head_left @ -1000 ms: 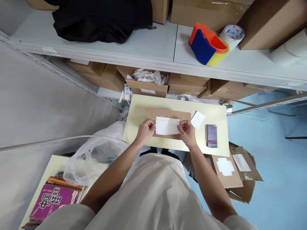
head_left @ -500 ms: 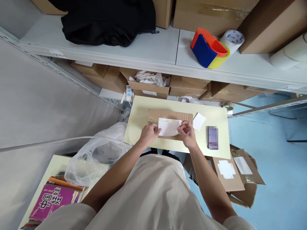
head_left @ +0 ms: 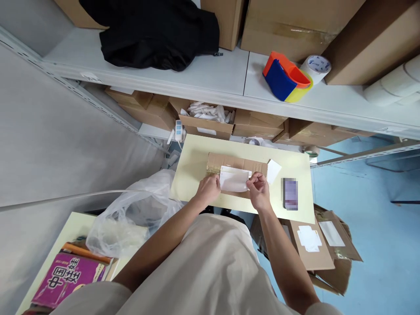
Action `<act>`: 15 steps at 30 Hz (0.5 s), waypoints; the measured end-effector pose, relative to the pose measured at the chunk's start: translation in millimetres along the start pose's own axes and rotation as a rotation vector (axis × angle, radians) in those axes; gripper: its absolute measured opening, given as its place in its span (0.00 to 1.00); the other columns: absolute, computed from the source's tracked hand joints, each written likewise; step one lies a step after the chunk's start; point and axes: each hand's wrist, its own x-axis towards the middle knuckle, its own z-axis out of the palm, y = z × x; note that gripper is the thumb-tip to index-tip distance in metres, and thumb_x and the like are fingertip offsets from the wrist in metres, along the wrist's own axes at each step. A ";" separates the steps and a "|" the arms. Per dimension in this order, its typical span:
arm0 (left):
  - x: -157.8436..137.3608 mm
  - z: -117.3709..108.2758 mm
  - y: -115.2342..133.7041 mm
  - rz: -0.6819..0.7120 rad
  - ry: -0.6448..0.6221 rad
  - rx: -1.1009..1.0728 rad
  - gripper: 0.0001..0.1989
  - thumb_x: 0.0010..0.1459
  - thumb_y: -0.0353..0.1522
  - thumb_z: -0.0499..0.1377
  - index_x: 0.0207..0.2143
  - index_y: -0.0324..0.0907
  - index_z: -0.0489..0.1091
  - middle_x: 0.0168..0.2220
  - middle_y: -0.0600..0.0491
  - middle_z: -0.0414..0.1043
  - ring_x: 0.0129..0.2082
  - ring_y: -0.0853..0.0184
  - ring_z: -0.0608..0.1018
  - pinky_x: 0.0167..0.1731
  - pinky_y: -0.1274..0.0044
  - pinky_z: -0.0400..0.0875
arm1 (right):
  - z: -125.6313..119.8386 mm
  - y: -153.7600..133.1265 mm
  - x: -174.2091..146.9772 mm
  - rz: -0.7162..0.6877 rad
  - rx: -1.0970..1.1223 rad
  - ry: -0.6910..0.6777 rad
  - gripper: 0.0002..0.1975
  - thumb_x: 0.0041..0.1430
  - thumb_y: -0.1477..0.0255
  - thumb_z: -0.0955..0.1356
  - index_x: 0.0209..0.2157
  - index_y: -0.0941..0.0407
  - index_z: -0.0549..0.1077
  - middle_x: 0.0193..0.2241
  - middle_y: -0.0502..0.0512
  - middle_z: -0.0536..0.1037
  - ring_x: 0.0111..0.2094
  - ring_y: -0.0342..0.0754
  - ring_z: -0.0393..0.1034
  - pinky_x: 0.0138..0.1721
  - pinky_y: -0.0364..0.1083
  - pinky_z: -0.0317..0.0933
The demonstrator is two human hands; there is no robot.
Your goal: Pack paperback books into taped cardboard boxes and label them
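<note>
Holding a white sheet (head_left: 233,179) by its two short ends, I had both hands in front of my pale shirt (head_left: 210,262). My left hand (head_left: 209,189) was closed at the left end, with the fingers curled, and my right hand (head_left: 258,189) pinched the right end between the thumb and the fingertips. The sheet was over a brown cardboard piece (head_left: 241,162), whose far part showed beyond it; whether the two were touching, I could not tell. The cardboard lay on a pale yellow table (head_left: 193,151). Just to the right of it was a smaller white paper (head_left: 273,171), and farther to the right a purplish object (head_left: 290,194), pixelated, so I could not say what it was. To the left of the table was a translucent plastic bag (head_left: 123,221), and to the right, lower down, some brown cardboard with white labels (head_left: 306,261). Behind the table stood brown boxes (head_left: 257,129), one of them open, with white pieces (head_left: 210,112) inside. On the shelf (head_left: 216,81) above there were an orange, blue and yellow tape dispenser (head_left: 281,79), a white roll (head_left: 316,68) next to it, and, more to the left, a black cloth (head_left: 160,37)
</note>
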 end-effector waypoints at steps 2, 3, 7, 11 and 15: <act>2.4 0.4 -0.8 0.008 -0.003 -0.004 0.11 0.62 0.30 0.50 0.35 0.42 0.72 0.34 0.46 0.77 0.36 0.59 0.78 0.36 0.73 0.66 | -4.0 -4.4 1.3 -0.002 -0.039 0.009 0.17 0.49 0.61 0.70 0.36 0.51 0.62 0.22 0.43 0.61 0.23 0.42 0.58 0.28 0.43 0.57; 4.1 0.8 -1.2 0.009 0.002 -0.006 0.10 0.61 0.31 0.51 0.36 0.42 0.72 0.35 0.46 0.78 0.37 0.58 0.78 0.36 0.73 0.67 | -7.3 -6.7 2.0 -0.001 -0.080 0.006 0.17 0.49 0.61 0.71 0.37 0.51 0.62 0.22 0.43 0.62 0.23 0.42 0.58 0.28 0.43 0.56; 12.7 2.9 -1.1 -0.002 0.028 0.020 0.08 0.60 0.35 0.56 0.35 0.41 0.73 0.35 0.45 0.78 0.38 0.57 0.79 0.38 0.71 0.67 | -22.0 -12.3 2.0 0.059 -0.254 -0.024 0.19 0.49 0.63 0.71 0.39 0.52 0.62 0.21 0.43 0.66 0.22 0.43 0.60 0.25 0.43 0.54; 16.6 3.8 -0.4 -0.017 0.019 0.046 0.10 0.61 0.35 0.55 0.34 0.41 0.73 0.34 0.45 0.78 0.38 0.56 0.79 0.39 0.70 0.67 | -23.5 -13.8 -1.0 0.091 -0.206 -0.033 0.18 0.49 0.63 0.71 0.37 0.51 0.60 0.18 0.41 0.65 0.20 0.42 0.58 0.23 0.43 0.52; 14.7 4.8 -2.1 0.025 0.000 0.095 0.10 0.60 0.27 0.52 0.37 0.39 0.73 0.36 0.44 0.78 0.38 0.58 0.78 0.38 0.72 0.67 | -9.6 -17.9 -2.1 0.022 -0.117 -0.032 0.17 0.49 0.64 0.71 0.34 0.51 0.58 0.19 0.41 0.63 0.22 0.42 0.57 0.27 0.44 0.55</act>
